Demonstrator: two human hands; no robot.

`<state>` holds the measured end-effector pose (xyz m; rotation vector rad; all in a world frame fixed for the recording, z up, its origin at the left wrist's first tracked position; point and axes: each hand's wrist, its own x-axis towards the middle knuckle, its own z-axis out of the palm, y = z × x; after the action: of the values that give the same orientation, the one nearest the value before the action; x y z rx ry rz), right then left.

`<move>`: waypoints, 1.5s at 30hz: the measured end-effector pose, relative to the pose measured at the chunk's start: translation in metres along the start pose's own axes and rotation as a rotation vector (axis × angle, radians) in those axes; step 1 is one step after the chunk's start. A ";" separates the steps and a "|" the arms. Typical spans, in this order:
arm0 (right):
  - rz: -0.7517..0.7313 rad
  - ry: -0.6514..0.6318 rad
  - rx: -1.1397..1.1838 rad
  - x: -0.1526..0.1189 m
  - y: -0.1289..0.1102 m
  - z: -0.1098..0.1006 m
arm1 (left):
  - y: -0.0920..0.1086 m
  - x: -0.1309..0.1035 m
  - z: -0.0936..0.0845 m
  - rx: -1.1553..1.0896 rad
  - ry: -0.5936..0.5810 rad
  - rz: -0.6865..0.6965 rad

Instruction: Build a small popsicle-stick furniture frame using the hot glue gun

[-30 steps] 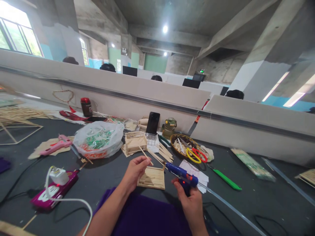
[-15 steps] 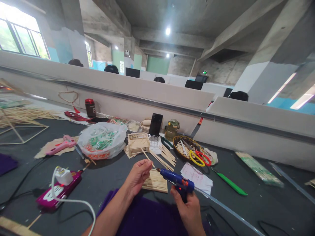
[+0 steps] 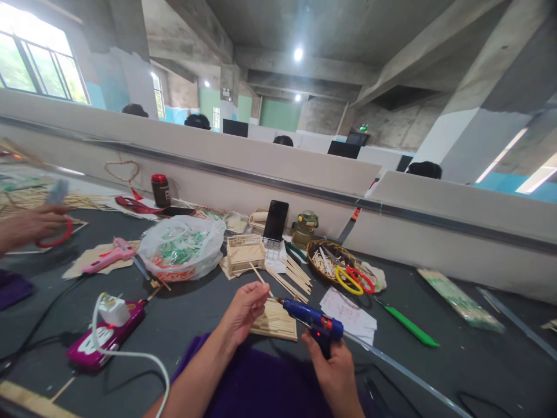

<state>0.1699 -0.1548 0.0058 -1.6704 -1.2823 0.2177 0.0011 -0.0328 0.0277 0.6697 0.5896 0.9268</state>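
Note:
Pinched in my left hand point(image 3: 247, 310) is a thin wooden stick point(image 3: 257, 273), its far end pointing up towards a small wooden model point(image 3: 246, 255). My right hand point(image 3: 331, 366) is wrapped round the handle of a blue glue gun point(image 3: 313, 316), with a clear glue stick point(image 3: 400, 367) coming out of its back. The gun's nozzle is close beside the stick, near my left fingertips; whether they touch I cannot tell. Beneath both lies a flat panel of wooden sticks point(image 3: 276, 320), partly over a purple cloth point(image 3: 261, 380).
Another person's hand point(image 3: 32, 227) holds red-handled scissors at the far left. A plastic bag point(image 3: 180, 247), a pink glue gun point(image 3: 114, 255) and a power strip point(image 3: 104, 337) lie left. Ahead are loose sticks point(image 3: 298, 276) and a basket point(image 3: 311, 264); a green-handled tool point(image 3: 413, 326) lies right.
The other person's hand with scissors has come into view at the far left. My own hands, the stick and the blue glue gun have barely moved.

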 end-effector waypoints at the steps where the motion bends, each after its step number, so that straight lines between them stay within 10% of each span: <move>1: -0.005 -0.004 -0.001 0.000 -0.001 -0.001 | 0.000 0.000 0.000 0.003 -0.001 0.000; 45: -0.037 0.014 -0.038 0.000 0.001 -0.005 | 0.001 0.002 -0.002 0.041 -0.014 0.026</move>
<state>0.1738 -0.1577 0.0083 -1.6766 -1.3130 0.1603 0.0001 -0.0297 0.0270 0.7215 0.5893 0.9360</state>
